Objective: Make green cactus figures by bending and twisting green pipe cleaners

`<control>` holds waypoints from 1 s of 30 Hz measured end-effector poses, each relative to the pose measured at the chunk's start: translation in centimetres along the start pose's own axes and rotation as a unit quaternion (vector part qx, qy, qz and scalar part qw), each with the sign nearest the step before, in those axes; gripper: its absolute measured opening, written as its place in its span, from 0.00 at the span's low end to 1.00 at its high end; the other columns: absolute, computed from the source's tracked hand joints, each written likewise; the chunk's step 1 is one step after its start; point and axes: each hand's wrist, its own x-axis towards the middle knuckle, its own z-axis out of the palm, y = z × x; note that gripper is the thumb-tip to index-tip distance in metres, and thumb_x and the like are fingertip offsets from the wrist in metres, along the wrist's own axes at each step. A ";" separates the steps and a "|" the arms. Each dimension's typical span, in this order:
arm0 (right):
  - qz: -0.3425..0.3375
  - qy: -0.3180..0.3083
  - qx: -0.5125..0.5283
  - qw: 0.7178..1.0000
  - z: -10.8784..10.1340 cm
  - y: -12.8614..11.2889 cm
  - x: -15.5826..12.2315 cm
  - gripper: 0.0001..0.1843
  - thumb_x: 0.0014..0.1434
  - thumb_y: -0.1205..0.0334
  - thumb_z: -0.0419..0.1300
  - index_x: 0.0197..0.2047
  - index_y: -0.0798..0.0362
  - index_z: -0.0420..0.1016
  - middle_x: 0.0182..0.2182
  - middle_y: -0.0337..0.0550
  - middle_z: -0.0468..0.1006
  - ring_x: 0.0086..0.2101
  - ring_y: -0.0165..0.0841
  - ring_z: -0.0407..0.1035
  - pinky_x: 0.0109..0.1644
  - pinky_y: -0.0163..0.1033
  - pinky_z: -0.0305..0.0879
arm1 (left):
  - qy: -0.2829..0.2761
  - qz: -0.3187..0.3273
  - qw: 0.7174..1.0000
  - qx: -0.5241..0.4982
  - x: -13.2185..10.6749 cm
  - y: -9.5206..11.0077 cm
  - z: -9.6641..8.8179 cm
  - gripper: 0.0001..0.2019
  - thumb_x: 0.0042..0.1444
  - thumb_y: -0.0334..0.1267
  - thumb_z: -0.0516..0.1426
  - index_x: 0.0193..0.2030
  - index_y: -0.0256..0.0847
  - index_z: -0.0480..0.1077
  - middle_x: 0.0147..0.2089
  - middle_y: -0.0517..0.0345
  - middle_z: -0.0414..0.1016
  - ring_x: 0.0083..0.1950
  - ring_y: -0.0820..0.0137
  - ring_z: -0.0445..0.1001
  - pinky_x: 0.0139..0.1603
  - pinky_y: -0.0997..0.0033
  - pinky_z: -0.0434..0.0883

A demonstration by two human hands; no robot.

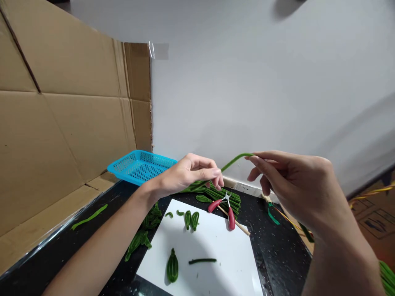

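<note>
A green pipe cleaner [233, 160] is stretched in the air above the back of the table, bending near its right end. My left hand [193, 172] pinches it toward the left, and a stretch of it runs on past those fingers. At the bent end, the thumb and forefinger of my right hand [293, 181] are closed on it. Below lies a white sheet [222, 246] with a ribbed pod shape [172, 266] of green pipe cleaner, a short straight piece [202, 261] and two small looped shapes [191, 220]. Red-handled pliers [231, 218] lie open at the sheet's back edge.
Behind the pliers lies a bundle of green pipe cleaners [233, 201], with a wooden stick [242, 227] nearby. A blue basket [132, 172] stands at the back left. More looped green pieces [138, 242] lie left of the sheet. Cardboard [77, 102] walls the left side.
</note>
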 end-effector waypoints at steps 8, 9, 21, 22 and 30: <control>-0.006 0.005 0.008 1.000 0.7 0.9 0.3 0.16 0.73 0.53 0.60 0.37 0.47 0.84 0.20 0.37 0.78 0.18 0.29 0.67 0.27 0.41 0.63 | -0.077 -0.045 0.996 -0.008 -0.5 0.9 1.3 0.19 0.68 0.54 0.61 0.34 0.40 0.79 0.39 0.48 0.82 0.41 0.64 0.79 0.40 0.65 0.75; 0.003 -0.007 0.027 1.000 0.8 0.8 0.3 0.17 0.73 0.51 0.59 0.35 0.48 0.83 0.20 0.37 0.77 0.18 0.29 0.67 0.27 0.41 0.63 | -0.070 -0.048 0.996 -0.008 -0.4 0.8 1.5 0.19 0.68 0.54 0.61 0.35 0.39 0.79 0.40 0.48 0.82 0.41 0.64 0.79 0.39 0.65 0.75; -0.019 -0.065 0.121 0.990 2.1 -1.7 0.7 0.23 0.71 0.49 0.62 0.26 0.52 0.75 0.19 0.35 0.61 0.22 0.28 0.53 0.24 0.38 0.49 | -0.023 -0.018 0.995 -0.097 1.2 -2.0 4.9 0.14 0.63 0.46 0.68 0.32 0.39 0.74 0.28 0.61 0.68 0.27 0.71 0.74 0.29 0.68 0.71; -0.011 -0.070 0.136 0.988 2.1 -1.8 0.6 0.23 0.71 0.50 0.62 0.26 0.52 0.75 0.19 0.35 0.62 0.21 0.27 0.54 0.23 0.38 0.50 | -0.021 -0.018 0.994 -0.105 1.2 -2.0 4.9 0.14 0.63 0.45 0.68 0.32 0.39 0.75 0.29 0.61 0.70 0.27 0.71 0.74 0.29 0.67 0.73; -0.001 -0.039 0.157 0.987 2.0 -1.4 0.4 0.17 0.72 0.60 0.59 0.29 0.51 0.76 0.18 0.35 0.70 0.18 0.26 0.61 0.21 0.35 0.55 | -0.046 -0.018 0.979 -0.198 0.7 -1.1 4.6 0.13 0.69 0.46 0.62 0.44 0.36 0.76 0.42 0.45 0.84 0.43 0.64 0.83 0.47 0.63 0.78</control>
